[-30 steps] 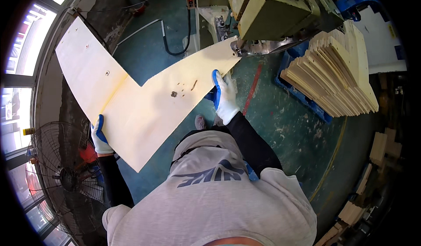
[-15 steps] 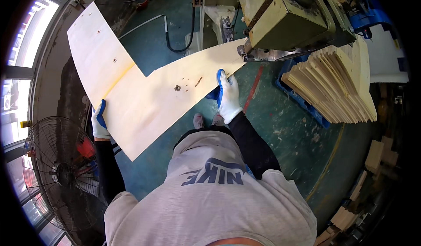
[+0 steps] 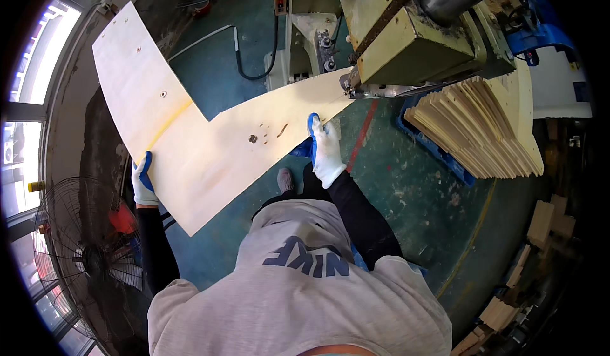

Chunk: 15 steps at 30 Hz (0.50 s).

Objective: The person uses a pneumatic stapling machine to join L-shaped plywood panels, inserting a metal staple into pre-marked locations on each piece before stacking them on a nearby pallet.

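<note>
A large pale L-shaped plywood panel (image 3: pixel 210 159) stretches out before me, with dark knots, several small holes and a yellowish streak on its face. My left hand (image 3: pixel 144 179), in a white and blue glove, grips the panel's left edge, thumb on top. My right hand (image 3: pixel 326 146), gloved alike, clasps the near edge toward the right, thumb on top and fingers underneath. The panel's narrow right end reaches the metal working head (image 3: pixel 349 87) of a green machine (image 3: pixel 419 45); the exact contact there is hidden.
At right, a stack of cut plywood pieces (image 3: pixel 476 127) rests on a blue pallet (image 3: pixel 438 146). A wire fan (image 3: pixel 95 254) stands at left below windows. A hose (image 3: pixel 254 75) and control box (image 3: pixel 281 3) are beyond the panel. Wood blocks (image 3: pixel 541 222) lie at far right.
The panel's right end has shifted slightly nearer and left, and both hands have moved with it, still gripping. One of my feet is now hidden from view.
</note>
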Available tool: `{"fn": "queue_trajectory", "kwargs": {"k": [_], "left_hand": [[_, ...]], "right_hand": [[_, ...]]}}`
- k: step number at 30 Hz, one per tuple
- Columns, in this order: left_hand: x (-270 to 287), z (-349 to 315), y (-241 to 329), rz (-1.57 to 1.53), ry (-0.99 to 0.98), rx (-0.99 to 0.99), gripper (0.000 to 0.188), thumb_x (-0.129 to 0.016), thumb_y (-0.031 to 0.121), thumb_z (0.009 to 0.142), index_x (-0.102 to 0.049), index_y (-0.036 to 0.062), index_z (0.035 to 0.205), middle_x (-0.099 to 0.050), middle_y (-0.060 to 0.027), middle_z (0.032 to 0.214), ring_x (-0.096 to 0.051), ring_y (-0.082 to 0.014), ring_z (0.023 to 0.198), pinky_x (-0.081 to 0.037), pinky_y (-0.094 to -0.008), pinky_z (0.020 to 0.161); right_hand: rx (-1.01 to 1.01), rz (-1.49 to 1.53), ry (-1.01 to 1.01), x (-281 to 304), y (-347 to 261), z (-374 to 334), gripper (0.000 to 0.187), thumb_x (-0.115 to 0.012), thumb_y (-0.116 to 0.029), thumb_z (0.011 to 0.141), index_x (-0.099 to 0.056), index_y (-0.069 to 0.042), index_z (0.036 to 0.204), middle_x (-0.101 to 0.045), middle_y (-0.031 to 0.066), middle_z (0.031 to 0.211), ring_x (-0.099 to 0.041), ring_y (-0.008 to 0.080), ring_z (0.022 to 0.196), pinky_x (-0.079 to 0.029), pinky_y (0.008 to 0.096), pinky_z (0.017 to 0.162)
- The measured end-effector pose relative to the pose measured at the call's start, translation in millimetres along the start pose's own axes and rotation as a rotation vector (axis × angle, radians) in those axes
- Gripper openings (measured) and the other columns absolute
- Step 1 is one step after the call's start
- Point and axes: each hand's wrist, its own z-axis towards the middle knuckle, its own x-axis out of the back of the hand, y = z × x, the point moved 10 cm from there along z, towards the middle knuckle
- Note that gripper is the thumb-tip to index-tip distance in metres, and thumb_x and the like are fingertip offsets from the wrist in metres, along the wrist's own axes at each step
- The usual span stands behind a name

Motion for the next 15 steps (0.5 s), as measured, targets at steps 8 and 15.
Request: {"fn": "queue_trajectory", "kwargs": {"k": [8, 15], "left_hand": [[1, 5, -1, -0.052, 0.000, -0.005, 0.042, -0.062, 0.011, 0.098, -0.052, 0.0012, 0.137, -0.066, -0.0140, 0.125, -0.069, -0.0258, 0.105, -0.059, -0.0399, 0.091], [-18, -27, 5, -0.117, -0.015, 0.025, 0.043, -0.063, 0.010, 0.096, -0.054, -0.0012, 0.136, -0.067, -0.0164, 0.122, -0.070, -0.0270, 0.104, -0.059, -0.0397, 0.091]], "right_hand": [[0.040, 0.002, 0.001, 3, -6, 6, 0.033, -0.053, -0.028, 0.107, -0.056, 0.002, 0.119, -0.064, 0.0076, 0.110, -0.062, 0.0130, 0.098, -0.051, 0.0291, 0.089], [0.082, 0.019, -0.126, 1, -10, 19, 0.039, -0.056, -0.034, 0.106, -0.056, 0.000, 0.126, -0.065, 0.0083, 0.118, -0.066, 0.0173, 0.108, -0.053, 0.0328, 0.096]]}}
